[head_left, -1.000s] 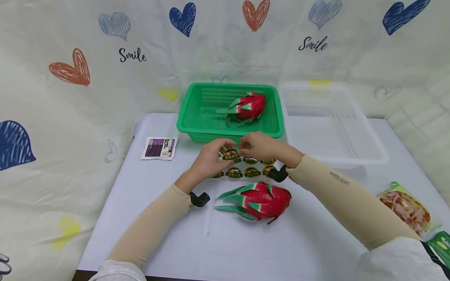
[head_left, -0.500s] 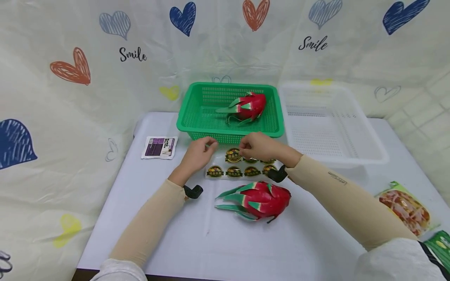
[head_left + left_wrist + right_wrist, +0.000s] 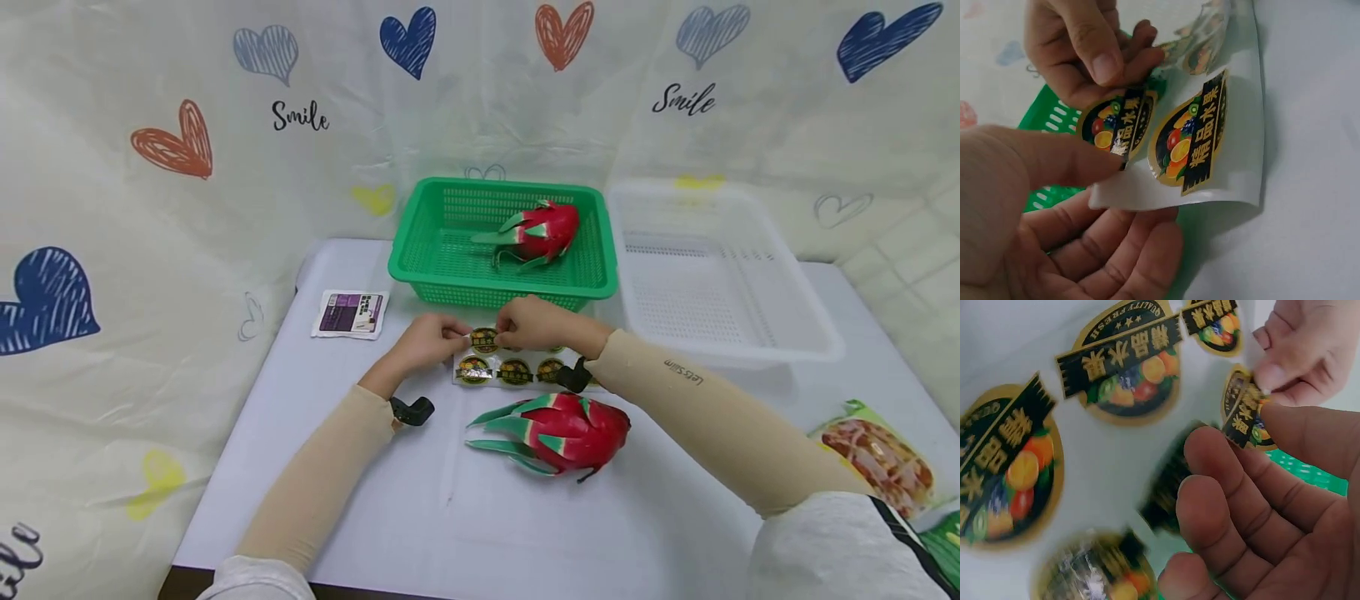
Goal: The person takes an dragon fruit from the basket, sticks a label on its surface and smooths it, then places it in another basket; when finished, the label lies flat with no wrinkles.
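Observation:
A clear sheet of round fruit stickers (image 3: 495,372) lies in front of the green basket, its near left corner lifted in the left wrist view. My left hand (image 3: 427,343) pinches the sheet's left edge, thumb over an upper sticker (image 3: 1116,125) and fingers underneath. From the far side, my right hand (image 3: 536,323) pinches the sheet at the same sticker; its thumb lies on the sticker in the right wrist view, other fingers curled behind. Whether the sticker has come off the backing, I cannot tell. Nearer me rests a red dragon fruit (image 3: 558,433) with green leaf tips.
Behind the sheet stands the green basket (image 3: 465,293), holding another dragon fruit (image 3: 543,232). To its right is a white plastic basket (image 3: 750,354). A purple-and-white packet (image 3: 351,314) lies left. At the right edge are a food bag (image 3: 877,462) and a green bag (image 3: 943,542).
My left hand drew back left from the sheet, then returned to its left edge. The right hand has shifted left along the sheet to the leftmost upper sticker. The head view turned slightly.

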